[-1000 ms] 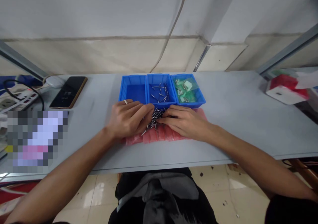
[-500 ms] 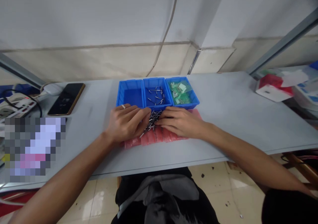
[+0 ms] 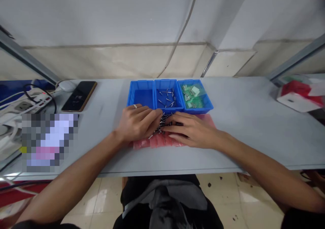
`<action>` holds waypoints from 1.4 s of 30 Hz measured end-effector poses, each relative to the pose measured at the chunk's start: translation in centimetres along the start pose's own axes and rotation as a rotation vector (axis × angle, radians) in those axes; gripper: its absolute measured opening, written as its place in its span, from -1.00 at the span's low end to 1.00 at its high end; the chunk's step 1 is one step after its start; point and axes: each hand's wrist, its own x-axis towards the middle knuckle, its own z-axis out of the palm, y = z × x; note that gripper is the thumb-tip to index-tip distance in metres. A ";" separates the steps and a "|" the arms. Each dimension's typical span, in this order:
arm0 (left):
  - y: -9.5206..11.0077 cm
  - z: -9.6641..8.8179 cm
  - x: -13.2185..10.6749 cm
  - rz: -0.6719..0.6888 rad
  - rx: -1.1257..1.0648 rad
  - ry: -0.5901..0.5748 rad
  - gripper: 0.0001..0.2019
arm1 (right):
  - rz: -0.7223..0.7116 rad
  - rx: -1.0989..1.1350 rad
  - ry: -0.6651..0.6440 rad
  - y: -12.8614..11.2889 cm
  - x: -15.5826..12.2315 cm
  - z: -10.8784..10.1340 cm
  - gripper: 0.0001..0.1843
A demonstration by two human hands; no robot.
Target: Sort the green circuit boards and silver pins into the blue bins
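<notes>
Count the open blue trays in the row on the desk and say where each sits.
3. Left tray: just beyond the left hand. Middle tray: beside it, with metal pins inside. Right tray: at the right end, with green plastic inside. None in the row appears hidden.

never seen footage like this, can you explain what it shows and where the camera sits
There's no machine: this is one person's bare left hand and right hand, seen by one head-worn camera looking forward and down. The left is curled, the right spread a little, both at a pile of small metal pins on red plastic. Whether either grips a pin is hidden. Beyond, on the table, stand three blue trays; the middle one holds similar pieces. A phone lies to the left.
</notes>
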 end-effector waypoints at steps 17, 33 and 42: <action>0.1 0.3 -0.2 0.029 -0.029 0.012 -0.85 | 0.059 0.130 0.416 -0.2 0.1 -0.6 -0.76; 0.3 0.4 -0.1 0.080 -0.006 0.050 -0.78 | 0.293 0.712 0.667 -1.2 0.5 -1.3 -0.80; 0.3 0.1 0.2 0.094 -0.045 0.006 -0.85 | 0.325 0.826 0.674 -1.3 0.7 -1.4 -0.81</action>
